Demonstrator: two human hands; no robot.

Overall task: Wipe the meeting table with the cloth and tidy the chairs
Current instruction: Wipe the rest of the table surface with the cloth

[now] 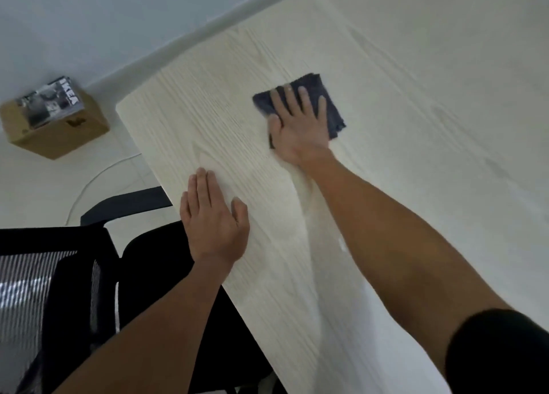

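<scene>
The right hand [297, 126] lies flat on the cloth [322, 102], fingers straight and spread, pressing it down on the table [416, 126]. The cloth is dark, folded to a rough square, and sits toward the far left part of the top, well in from both edges; its far and right sides show past the fingers, and its near left corner pokes out under the palm. To its right and far side the pale wood-grain top runs on bare to the frame's edge.

The left hand [214, 218] rests palm down on the table just inside the left edge, fingers straight and close together, holding nothing. The two hands are well apart, the left nearer.

The table's left edge runs from a rounded far corner down toward the near side. A black chair [89, 289] with a mesh back stands hard against that edge, its seat tucked partly under the top beneath the left forearm.

Farther left on the floor sits a box [59, 132] with a magazine [50, 102] on top, apart from the table. A white cable [98, 179] curves across the floor between box and chair.
</scene>
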